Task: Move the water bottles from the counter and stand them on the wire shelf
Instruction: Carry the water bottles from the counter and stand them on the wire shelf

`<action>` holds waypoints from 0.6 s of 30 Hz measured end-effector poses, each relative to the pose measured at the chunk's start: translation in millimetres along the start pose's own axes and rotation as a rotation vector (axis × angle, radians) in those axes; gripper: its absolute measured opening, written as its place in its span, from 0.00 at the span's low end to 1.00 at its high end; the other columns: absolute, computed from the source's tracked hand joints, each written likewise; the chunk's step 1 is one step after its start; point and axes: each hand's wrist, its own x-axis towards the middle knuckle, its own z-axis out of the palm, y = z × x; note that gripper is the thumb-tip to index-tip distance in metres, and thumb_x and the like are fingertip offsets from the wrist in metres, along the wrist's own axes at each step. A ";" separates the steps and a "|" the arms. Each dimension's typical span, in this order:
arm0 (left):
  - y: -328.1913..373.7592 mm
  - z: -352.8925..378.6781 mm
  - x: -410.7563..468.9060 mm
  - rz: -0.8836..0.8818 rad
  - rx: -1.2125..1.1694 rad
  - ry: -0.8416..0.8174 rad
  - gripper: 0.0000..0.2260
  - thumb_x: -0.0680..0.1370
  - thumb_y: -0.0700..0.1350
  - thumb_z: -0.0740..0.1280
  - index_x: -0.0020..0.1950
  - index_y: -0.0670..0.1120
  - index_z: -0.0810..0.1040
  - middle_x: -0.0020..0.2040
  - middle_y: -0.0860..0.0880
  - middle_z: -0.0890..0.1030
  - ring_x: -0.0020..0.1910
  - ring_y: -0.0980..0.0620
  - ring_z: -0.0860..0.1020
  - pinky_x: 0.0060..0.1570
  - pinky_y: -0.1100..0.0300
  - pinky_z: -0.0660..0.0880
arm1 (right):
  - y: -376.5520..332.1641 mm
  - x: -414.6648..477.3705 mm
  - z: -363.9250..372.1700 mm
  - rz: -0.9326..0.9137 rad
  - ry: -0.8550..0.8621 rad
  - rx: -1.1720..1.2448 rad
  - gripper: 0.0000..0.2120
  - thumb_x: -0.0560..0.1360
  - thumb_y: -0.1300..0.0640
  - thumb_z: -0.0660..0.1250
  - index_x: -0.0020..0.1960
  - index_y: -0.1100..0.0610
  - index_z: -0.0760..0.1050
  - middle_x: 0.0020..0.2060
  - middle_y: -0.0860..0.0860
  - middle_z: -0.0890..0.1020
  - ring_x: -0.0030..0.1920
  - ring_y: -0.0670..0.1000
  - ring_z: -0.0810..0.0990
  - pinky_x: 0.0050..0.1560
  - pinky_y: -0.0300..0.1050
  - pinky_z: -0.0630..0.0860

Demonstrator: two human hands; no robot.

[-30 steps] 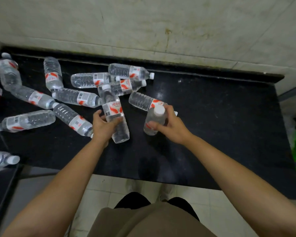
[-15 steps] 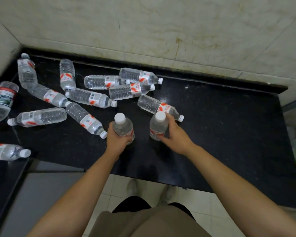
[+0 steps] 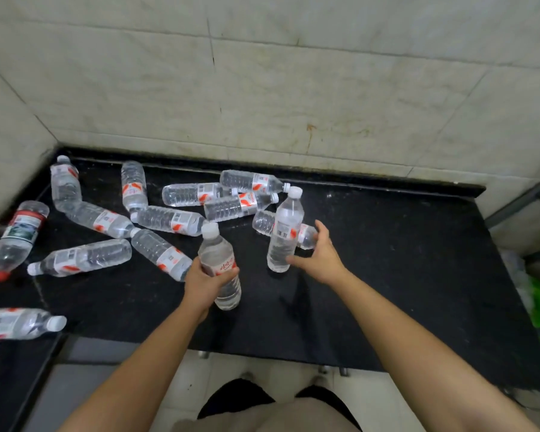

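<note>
I am holding one water bottle (image 3: pixel 219 265) upright in my left hand (image 3: pixel 205 283), fingers wrapped tight. My right hand (image 3: pixel 317 257) is half open, fingertips touching a second bottle (image 3: pixel 285 232) standing on the black counter (image 3: pixel 402 263). More bottles (image 3: pixel 169 219) are lying far left.

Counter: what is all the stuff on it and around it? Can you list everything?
Lying bottles: ten, clear with white caps, scattered on the counter's left and middle.
Red-cap bottle: one, clear, lying far left.
Edge bottle: one, clear, bottom left.
Near upright bottle: one, clear, middle.
Far upright bottle: one, clear, standing, middle.
Counter: one, black.
Wall: pale tiles, behind.
Left grip: around near upright bottle.
Right grip: open, beside far upright bottle.
</note>
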 end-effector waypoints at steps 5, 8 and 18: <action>1.6 -16.1 7.1 0.127 0.055 0.019 0.27 0.68 0.38 0.81 0.63 0.48 0.75 0.55 0.52 0.83 0.54 0.57 0.81 0.54 0.58 0.77 | -15.0 9.5 29.7 0.096 -0.016 0.020 0.50 0.71 0.54 0.79 0.81 0.56 0.48 0.70 0.54 0.70 0.69 0.56 0.73 0.62 0.47 0.72; -5.1 -31.1 13.1 0.101 0.065 -0.014 0.29 0.68 0.37 0.81 0.65 0.48 0.75 0.56 0.52 0.83 0.54 0.56 0.81 0.54 0.60 0.78 | -17.7 17.7 50.2 0.142 -0.004 0.015 0.49 0.71 0.52 0.79 0.80 0.54 0.52 0.69 0.53 0.71 0.66 0.54 0.74 0.61 0.47 0.73; -39.7 -53.1 17.8 0.089 0.226 -0.186 0.31 0.69 0.40 0.81 0.61 0.62 0.69 0.58 0.61 0.78 0.50 0.71 0.79 0.44 0.77 0.74 | -17.9 42.9 126.1 0.236 0.098 -0.195 0.48 0.76 0.52 0.73 0.81 0.46 0.42 0.71 0.61 0.67 0.66 0.65 0.74 0.63 0.58 0.74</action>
